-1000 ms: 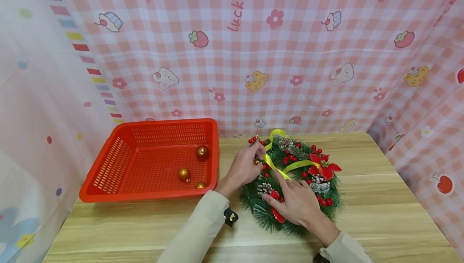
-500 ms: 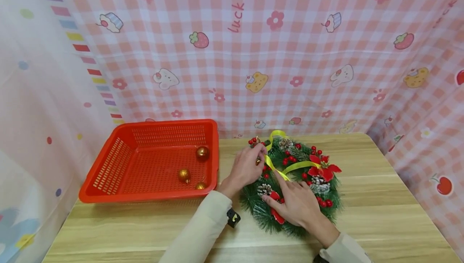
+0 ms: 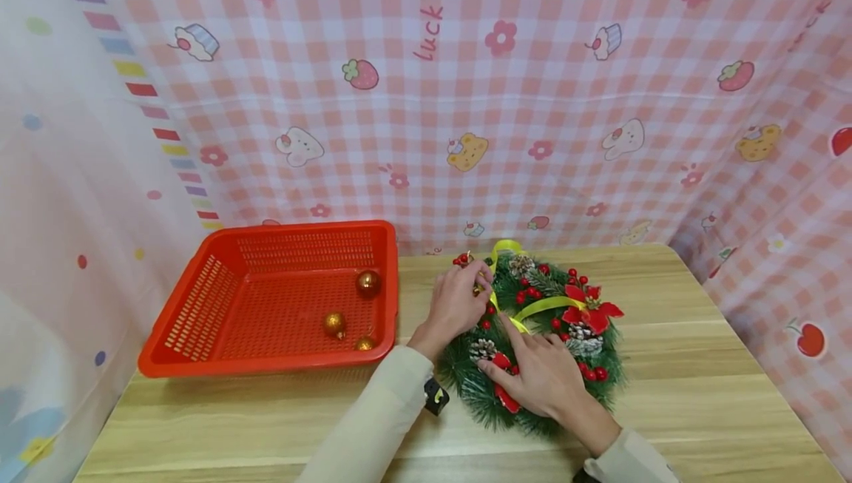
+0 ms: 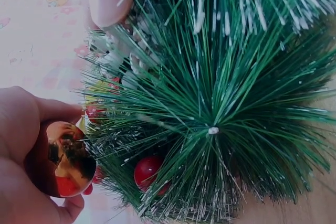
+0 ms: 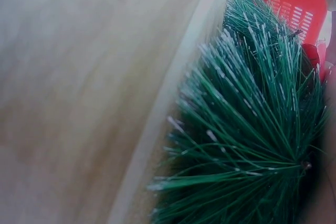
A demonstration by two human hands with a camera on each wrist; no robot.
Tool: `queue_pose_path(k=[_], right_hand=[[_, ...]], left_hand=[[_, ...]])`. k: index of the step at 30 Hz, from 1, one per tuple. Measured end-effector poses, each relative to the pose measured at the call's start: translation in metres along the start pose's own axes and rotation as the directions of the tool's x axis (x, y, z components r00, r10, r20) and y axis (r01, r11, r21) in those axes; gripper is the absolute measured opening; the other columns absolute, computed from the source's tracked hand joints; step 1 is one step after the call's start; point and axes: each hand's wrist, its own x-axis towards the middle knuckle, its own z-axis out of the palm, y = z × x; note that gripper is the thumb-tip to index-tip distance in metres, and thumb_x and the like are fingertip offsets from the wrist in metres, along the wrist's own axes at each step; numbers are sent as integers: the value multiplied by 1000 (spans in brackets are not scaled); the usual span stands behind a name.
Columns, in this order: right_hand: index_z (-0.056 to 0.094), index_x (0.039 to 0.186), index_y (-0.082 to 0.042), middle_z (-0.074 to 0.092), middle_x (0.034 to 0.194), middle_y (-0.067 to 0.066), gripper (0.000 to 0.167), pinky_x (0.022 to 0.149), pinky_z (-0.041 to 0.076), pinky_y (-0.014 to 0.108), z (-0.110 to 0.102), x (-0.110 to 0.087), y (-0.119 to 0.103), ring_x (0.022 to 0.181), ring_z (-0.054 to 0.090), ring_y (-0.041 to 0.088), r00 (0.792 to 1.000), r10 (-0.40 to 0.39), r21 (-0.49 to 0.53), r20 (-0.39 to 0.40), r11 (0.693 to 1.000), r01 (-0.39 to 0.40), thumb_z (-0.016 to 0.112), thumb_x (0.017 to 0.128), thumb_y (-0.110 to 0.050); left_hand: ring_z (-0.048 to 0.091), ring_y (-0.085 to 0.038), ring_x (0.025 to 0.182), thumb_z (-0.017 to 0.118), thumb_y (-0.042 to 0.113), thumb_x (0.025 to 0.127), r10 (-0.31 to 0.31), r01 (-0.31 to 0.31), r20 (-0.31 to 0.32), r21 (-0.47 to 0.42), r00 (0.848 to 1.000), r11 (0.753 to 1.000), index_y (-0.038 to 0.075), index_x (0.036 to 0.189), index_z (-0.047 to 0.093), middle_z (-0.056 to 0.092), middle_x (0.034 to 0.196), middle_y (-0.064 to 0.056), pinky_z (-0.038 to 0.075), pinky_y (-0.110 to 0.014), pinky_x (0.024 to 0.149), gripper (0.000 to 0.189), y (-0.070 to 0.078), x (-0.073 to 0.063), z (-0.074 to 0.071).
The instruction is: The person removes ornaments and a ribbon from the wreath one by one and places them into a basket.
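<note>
A green Christmas wreath [image 3: 472, 387] with red berries, pinecones and red poinsettias lies on the table. My left hand [image 3: 459, 302] is at its upper left, pinching a shiny gold Christmas ball [image 4: 67, 163] between thumb and fingers; in the head view the hand covers most of the ball. A yellow ribbon [image 3: 542, 305] loops over the wreath and runs up past the left fingertips to its top. My right hand [image 3: 542, 376] rests on the wreath's lower part, index finger stretched out to the ribbon and thumb beside a pinecone [image 3: 482, 350]. The right wrist view shows mainly green needles.
To the left stands a red plastic basket [image 3: 393, 305] with a shiny gold ball [image 3: 368, 283] and two glittery gold balls [image 3: 334, 324] inside. The wooden table [image 3: 692, 365] ends at a pink checked curtain [image 3: 426, 98] behind.
My left hand has turned and shifted slightly right over the ribbon, covering more of it. My right hand stays in place on the wreath. The head view has tilted a little.
</note>
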Motion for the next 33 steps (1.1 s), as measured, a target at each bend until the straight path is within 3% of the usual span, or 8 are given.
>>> queue_pose_path(k=[7,18,33], right_hand=[[34,155,-16,72,100,10,91,100,43,51,1,-1,-1,102,67,31,1000,-9,1,-24,1000,9,36,89,-79],[29,157,-17,73,101,9,93,100,43,50,1,-1,-5,101,67,30,999,-15,2,-45,1000,15,37,89,-80],[29,157,-16,69,85,5,93,99,43,50,1,-1,-1,98,67,30,1000,3,-13,-30,1000,-3,36,89,-80]], left_hand=[[61,-17,86,70,14,89,-44,44,-98,2,994,999,18,96,67,71,87,9,45,-39,93,8,-2,-1,2],[65,-15,85,73,13,87,-85,88,-173,7,981,996,17,93,68,71,81,11,48,-37,88,8,-7,1,1],[66,-17,86,73,12,87,-103,92,-203,-66,974,994,15,95,68,72,83,7,49,-39,85,10,0,-6,-22]])
